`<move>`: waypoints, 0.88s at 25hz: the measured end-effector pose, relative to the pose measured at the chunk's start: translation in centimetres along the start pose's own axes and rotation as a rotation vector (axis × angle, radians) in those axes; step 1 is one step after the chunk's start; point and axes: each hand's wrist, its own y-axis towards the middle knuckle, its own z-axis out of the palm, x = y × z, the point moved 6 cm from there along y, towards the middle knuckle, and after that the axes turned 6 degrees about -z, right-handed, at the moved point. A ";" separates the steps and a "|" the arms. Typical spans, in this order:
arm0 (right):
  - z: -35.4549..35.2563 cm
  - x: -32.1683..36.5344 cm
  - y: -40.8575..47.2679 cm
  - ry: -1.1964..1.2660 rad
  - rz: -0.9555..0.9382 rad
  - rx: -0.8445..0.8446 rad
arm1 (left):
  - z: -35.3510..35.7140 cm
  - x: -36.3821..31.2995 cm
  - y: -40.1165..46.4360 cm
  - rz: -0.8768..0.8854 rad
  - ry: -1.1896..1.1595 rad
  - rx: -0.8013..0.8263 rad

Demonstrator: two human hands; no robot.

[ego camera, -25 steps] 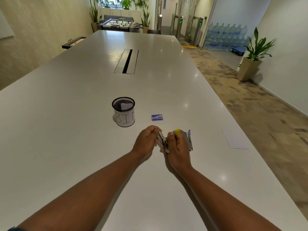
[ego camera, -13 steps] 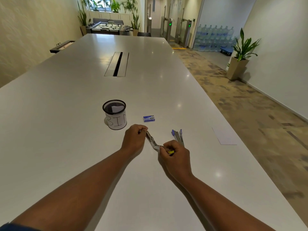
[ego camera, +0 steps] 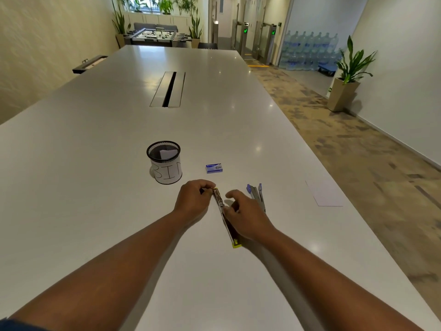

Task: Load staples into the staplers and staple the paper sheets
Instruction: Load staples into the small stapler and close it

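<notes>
Unfolded flat now, slim metal yellow stapler (ego camera: pixel 220 206); left grip (ego camera: pixel 193 199) pinches it, right grip (ego camera: pixel 245 218) relaxed.

On the table (ego camera: pixel 95 163) before you, the opened stapler (ego camera: pixel 223 211) lies between your hands. The second stapler (ego camera: pixel 256 195) sits just right of it, the paper sheet (ego camera: pixel 325 194) farther right. Behind them stand the bin (ego camera: pixel 165 163) at left and the staple box (ego camera: pixel 214 168) to its right.

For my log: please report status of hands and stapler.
Left hand pinches yellow stapler far end. Right hand rests on it. Stapler opened flat. Nothing blocking.
</notes>
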 end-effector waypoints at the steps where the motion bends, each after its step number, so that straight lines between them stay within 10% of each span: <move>1: 0.1 0.2 0.8 -0.018 -0.017 0.093 | 0.0 0.0 -0.1 0.005 0.004 -0.001; 6: 0.8 0.7 3.4 -0.080 -0.081 0.405 | 0.3 -0.1 -0.2 0.040 0.028 0.016; 22: 1.0 0.0 3.5 0.015 -0.115 0.361 | 0.4 -0.6 -0.3 0.138 0.125 0.062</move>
